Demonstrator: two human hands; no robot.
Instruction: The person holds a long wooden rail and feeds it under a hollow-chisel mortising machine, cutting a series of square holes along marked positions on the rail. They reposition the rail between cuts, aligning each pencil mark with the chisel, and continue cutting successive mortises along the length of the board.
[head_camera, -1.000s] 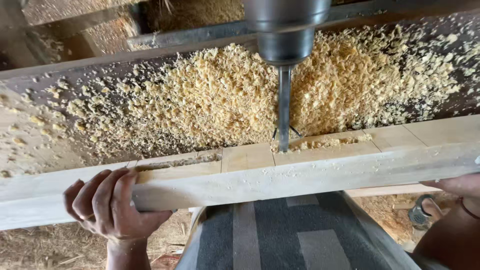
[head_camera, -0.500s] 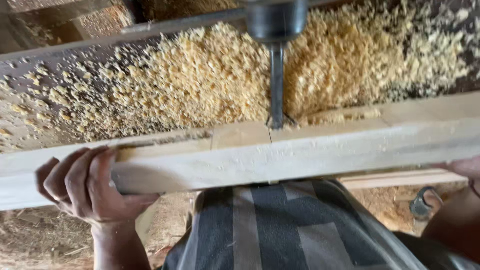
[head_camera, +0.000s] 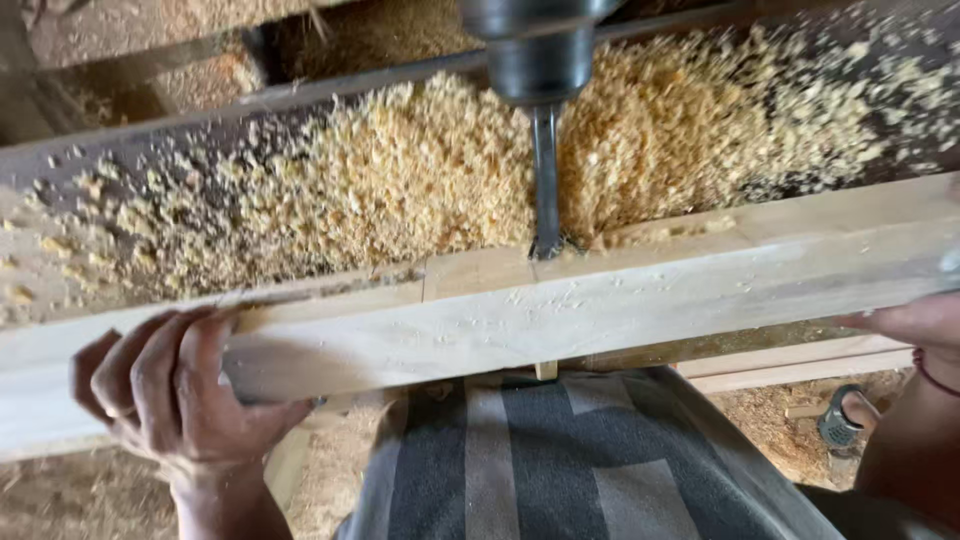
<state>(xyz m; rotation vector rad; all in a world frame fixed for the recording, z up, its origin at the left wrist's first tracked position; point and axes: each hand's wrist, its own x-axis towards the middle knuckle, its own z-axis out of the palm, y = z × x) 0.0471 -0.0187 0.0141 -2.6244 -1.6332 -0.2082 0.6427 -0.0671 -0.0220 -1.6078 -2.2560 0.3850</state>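
A: While the drill bit (head_camera: 546, 180) is standing on the top face of the pale wooden beam (head_camera: 600, 300), near its far edge, you are holding that beam level across the frame, in front of your striped shirt (head_camera: 560, 470).

B: Hands?

A: Your left hand (head_camera: 170, 395) is wrapping around the beam's near face, fingers curled shut on it. Your right hand (head_camera: 915, 322) is touching the beam at the right edge, mostly cut off, so I cannot tell whether it is gripping or just resting.

B: Chuck?

A: The dark chuck (head_camera: 540, 45) is sitting right above the bit, top of frame. The bit's tip is meeting the wood beside a marked joint section.

B: Risk?

A: My guess: the bit is sitting close to the edge, so it could be tearing out that edge if the beam is shifting. If the right-hand hold is loose, the bit could grab and be twisting the beam out of your left hand. The shavings (head_camera: 420, 180) piling behind are hiding the far edge from you too.

B: Counts?

A: One beam, one bit, one chuck, two hands. One heap of shavings on the dark machine bed (head_camera: 150, 140). One small grey object (head_camera: 838, 425) lying on the floor, lower right, kind unclear.
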